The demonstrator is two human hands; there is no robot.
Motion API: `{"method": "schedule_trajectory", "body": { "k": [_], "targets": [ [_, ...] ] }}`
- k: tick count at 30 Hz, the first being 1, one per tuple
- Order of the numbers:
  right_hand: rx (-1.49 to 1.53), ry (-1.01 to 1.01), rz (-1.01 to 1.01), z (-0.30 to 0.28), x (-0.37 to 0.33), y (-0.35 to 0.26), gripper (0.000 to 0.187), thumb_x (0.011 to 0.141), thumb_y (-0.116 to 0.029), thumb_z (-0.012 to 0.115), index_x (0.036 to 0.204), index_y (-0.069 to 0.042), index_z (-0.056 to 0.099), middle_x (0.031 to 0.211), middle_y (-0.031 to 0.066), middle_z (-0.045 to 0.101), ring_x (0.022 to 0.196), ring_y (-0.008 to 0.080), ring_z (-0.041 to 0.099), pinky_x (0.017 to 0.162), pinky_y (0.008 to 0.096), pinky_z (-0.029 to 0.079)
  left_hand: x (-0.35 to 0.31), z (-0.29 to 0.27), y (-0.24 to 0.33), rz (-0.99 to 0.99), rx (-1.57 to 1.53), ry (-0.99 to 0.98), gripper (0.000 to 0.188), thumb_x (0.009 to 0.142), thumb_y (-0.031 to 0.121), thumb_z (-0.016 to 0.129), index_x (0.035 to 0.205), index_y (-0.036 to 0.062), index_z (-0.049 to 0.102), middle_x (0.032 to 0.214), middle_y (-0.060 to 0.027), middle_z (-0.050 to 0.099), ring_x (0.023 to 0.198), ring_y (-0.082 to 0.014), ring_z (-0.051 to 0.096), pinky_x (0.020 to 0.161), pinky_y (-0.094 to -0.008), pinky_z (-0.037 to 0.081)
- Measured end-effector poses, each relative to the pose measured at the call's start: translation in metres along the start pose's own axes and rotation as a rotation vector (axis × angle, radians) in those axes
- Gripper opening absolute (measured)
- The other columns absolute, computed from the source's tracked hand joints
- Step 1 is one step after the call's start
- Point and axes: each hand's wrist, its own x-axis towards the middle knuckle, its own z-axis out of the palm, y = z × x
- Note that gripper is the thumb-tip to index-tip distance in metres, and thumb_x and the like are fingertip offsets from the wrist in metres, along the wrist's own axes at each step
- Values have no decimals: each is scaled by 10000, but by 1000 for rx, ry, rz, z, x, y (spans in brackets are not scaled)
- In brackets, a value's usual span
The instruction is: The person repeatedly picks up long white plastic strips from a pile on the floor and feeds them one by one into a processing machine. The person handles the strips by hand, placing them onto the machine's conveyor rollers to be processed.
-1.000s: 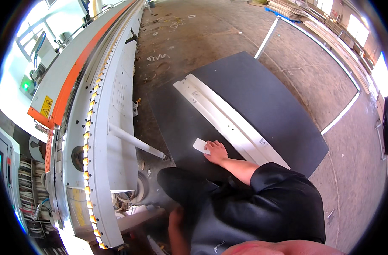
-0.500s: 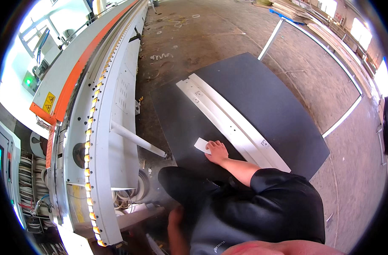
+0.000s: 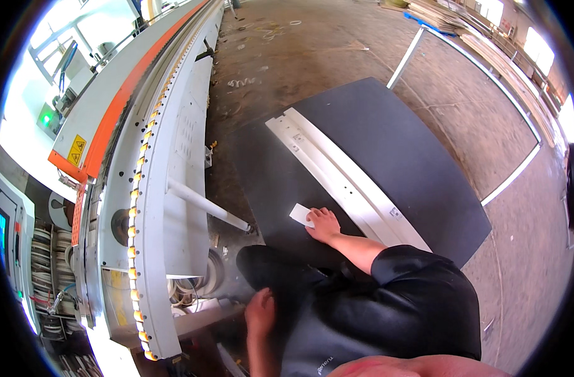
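My right hand (image 3: 324,224) presses a small white rectangular piece (image 3: 300,214) against the large dark board (image 3: 368,132). The fingers lie over the piece's near end, and its far end sticks out. Just beyond this hand, a long white grooved panel (image 3: 337,173) lies diagonally across the board; small dark holes and fittings show along it. My left hand (image 3: 260,310) hangs low beside my dark-clothed leg, near the machine's base. Its fingers look curled, and whatever may be inside them is hidden.
A long white and orange machine (image 3: 120,110) with a row of yellow rollers runs along the left. Its slanted white leg (image 3: 208,206) reaches toward the board. A white frame (image 3: 512,171) lies at the right. Stacked boards (image 3: 510,66) stand far right; rolls of strip (image 3: 41,264) fill shelves at left.
My left hand has risen a little beside my leg and shows more clearly. The right hand stays on the white piece, and the whole view has shifted slightly.
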Motion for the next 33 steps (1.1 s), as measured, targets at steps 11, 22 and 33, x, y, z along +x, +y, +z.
{"method": "schedule_trajectory", "body": {
  "k": [11, 22, 33],
  "targets": [
    [-22, -7, -11, 7, 4, 1, 338, 904, -335, 813, 1154, -188, 640, 1368, 34, 653, 1269, 317, 598, 1082, 478, 479, 10, -159, 279, 1034, -216, -10, 173, 989, 142, 755, 1117, 26, 762, 1040, -106, 829, 883, -294, 788, 844, -410, 610],
    [-133, -20, -28, 19, 15, -2, 347, 887, -366, 800, 1158, -190, 674, 1296, 42, 652, 1222, 325, 603, 1000, 481, 498, 4, -188, 362, 1250, -213, 1, 243, 1002, 276, 690, 1083, 72, 796, 951, -93, 787, 826, -285, 756, 732, -411, 587],
    [-134, 3, -111, 22, 16, 0, 359, 873, -315, 831, 1134, -163, 638, 1271, 44, 667, 1213, 348, 625, 993, 501, 517, -10, -176, 342, 1165, -238, -119, 219, 887, 288, 719, 934, 75, 732, 844, -79, 734, 764, -298, 702, 712, -431, 557]
  ]
}}
